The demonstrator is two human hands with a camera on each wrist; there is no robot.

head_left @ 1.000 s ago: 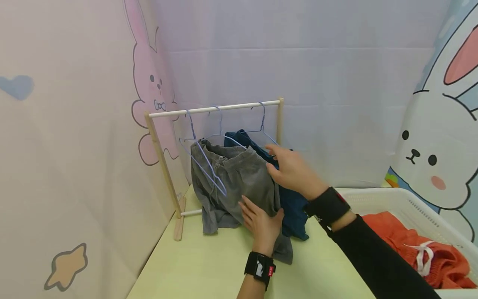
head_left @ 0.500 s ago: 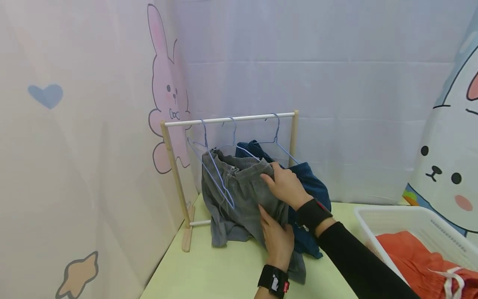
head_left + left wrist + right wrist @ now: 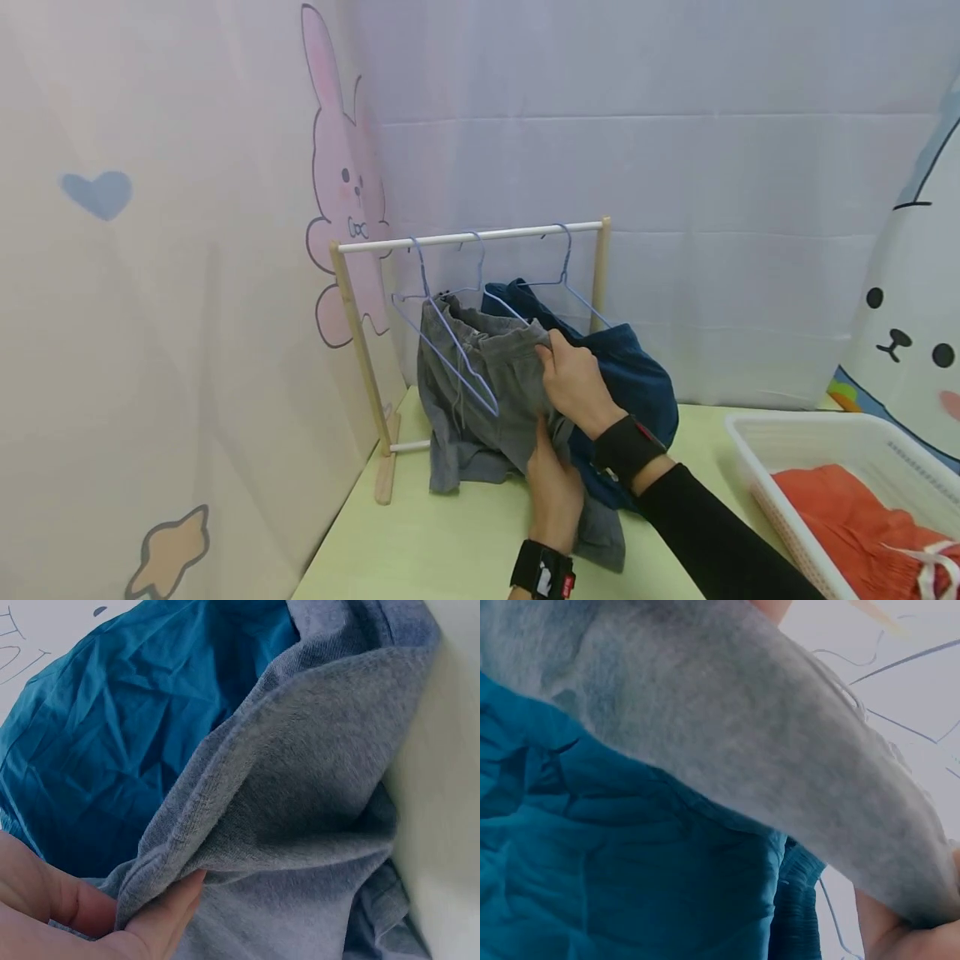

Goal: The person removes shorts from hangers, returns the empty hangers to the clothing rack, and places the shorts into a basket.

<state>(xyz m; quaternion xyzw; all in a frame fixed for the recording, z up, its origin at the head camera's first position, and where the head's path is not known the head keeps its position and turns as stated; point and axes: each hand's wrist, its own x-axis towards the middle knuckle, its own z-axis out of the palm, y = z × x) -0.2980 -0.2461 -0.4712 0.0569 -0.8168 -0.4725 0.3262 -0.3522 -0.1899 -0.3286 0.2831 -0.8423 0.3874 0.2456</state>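
Grey drawstring pants (image 3: 510,375) hang from a blue wire hanger (image 3: 481,262) on a small rack, their waistband facing up. My right hand (image 3: 576,385) pinches the right end of the waistband; in the right wrist view its fingers (image 3: 892,930) grip the cloth's corner. Lower down, my left hand (image 3: 553,496) holds the side edge, thumb and fingers nipping a fold of grey fabric (image 3: 300,750) in the left wrist view. Another blue hanger (image 3: 457,350) dangles in front of the pants, tilted. Behind them hangs a dark blue garment (image 3: 637,367) on a third hanger (image 3: 566,267).
The rack has a white top rail (image 3: 517,234) and wooden posts (image 3: 360,342). On the right, a white basket (image 3: 757,475) contains an orange garment (image 3: 855,508) with white drawstring. Printed cloth walls (image 3: 225,292) stand left and behind the pale yellow table (image 3: 435,550).
My right hand has come from beside the blue garment onto the grey waistband and pinches it. My left fingers have gone from lying on the cloth to nipping its edge. The front hanger swung right.
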